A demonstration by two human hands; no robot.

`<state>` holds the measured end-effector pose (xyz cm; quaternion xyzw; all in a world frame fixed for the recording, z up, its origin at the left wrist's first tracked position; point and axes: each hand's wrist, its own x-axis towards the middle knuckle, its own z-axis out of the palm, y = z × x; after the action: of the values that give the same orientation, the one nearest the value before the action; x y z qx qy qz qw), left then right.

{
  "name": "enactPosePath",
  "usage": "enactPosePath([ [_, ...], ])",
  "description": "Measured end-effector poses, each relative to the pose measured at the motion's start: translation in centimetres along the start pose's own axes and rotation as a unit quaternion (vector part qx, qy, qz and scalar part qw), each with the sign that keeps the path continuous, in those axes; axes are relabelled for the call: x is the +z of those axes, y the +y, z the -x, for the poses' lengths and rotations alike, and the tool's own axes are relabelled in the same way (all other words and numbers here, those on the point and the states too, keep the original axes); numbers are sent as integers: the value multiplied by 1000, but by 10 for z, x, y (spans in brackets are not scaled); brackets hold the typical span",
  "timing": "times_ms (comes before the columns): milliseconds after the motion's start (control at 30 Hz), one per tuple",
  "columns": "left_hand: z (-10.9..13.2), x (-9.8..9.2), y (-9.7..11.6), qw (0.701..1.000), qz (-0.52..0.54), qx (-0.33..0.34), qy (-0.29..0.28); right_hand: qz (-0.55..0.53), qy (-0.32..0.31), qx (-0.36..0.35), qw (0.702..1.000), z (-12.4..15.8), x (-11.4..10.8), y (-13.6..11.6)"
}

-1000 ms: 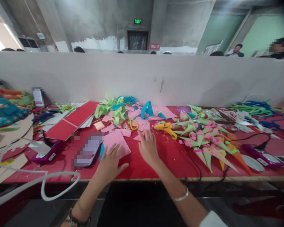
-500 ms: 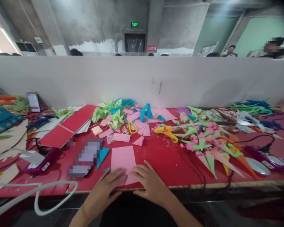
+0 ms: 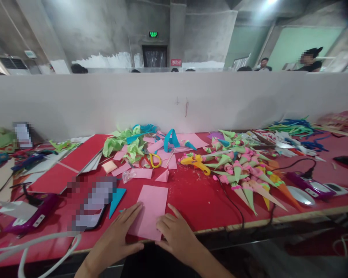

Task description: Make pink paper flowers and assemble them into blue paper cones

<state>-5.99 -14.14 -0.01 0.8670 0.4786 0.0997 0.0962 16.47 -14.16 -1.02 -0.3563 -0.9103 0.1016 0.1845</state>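
A pink sheet of paper [image 3: 150, 210] lies on the red table top near its front edge, tilted slightly. My left hand [image 3: 120, 235] rests along the sheet's left side, fingers stretched out and thumb apart. On the lower right side, my right hand [image 3: 178, 233] touches the sheet with its fingers partly bent and the index finger pointing forward. Both hands look open. Left of the sheet lies a blue paper triangle [image 3: 116, 201], and beside it a phone [image 3: 95, 204] with a blurred screen.
A yellow glue gun [image 3: 195, 163] lies beside a pile of paper cones [image 3: 243, 170]. Scissors [image 3: 155, 160] sit among pink scraps. Purple power strips stand left [image 3: 36, 216] and right [image 3: 310, 185]. A white partition [image 3: 162, 96] closes the back.
The view has shifted, so the table's things sit further left. The sheet has turned slightly clockwise. My left hand has moved off the sheet's middle to its left side.
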Motion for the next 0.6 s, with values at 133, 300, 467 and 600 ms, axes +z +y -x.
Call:
enactPosePath([
  [133,-4,0,-4,1000,-2,-6,4,-17,29,-10,999,0,3,5],
  [300,-6,8,-10,998,-54,-24,33,-90,104,53,989,-11,1,19],
  [467,-6,2,-12,976,-136,-100,134,-198,252,144,936,-25,-26,33],
  [600,9,-20,-45,910,-183,-263,264,-260,297,188,899,-19,-34,43],
])
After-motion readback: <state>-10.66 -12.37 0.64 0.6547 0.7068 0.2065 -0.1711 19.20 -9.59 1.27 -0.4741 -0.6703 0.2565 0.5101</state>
